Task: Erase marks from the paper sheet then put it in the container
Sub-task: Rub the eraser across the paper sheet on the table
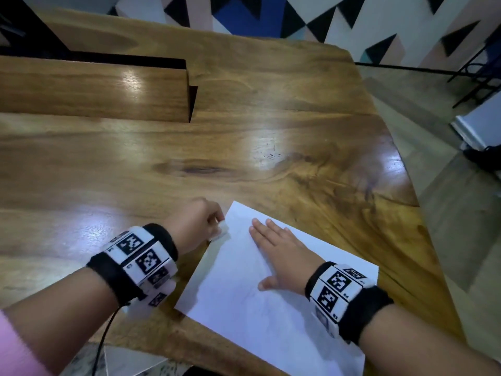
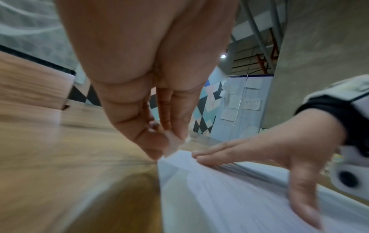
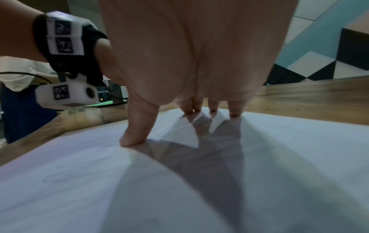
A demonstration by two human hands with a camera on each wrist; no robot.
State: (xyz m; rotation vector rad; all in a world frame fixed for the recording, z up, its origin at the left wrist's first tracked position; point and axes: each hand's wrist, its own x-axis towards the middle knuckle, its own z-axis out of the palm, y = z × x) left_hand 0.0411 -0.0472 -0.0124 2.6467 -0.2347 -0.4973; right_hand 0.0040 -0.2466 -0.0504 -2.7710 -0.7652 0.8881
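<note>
Wooden table (image 1: 244,131) — right hand (image 1: 279,256) flat on paper sheet (image 1: 244,308), left hand (image 1: 195,223) pinching eraser (image 1: 221,232) at edge; faint marks remain — binning left.

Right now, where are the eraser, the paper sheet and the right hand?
eraser (image 1: 221,231): head view, its white body.
paper sheet (image 1: 238,302): head view, bare middle.
right hand (image 1: 279,256): head view, back of the hand.

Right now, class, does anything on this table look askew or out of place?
The paper lies crooked, and its near corner overhangs the table edge. The right hand presses it flat; the left hand pinches an eraser at its edge.
</note>
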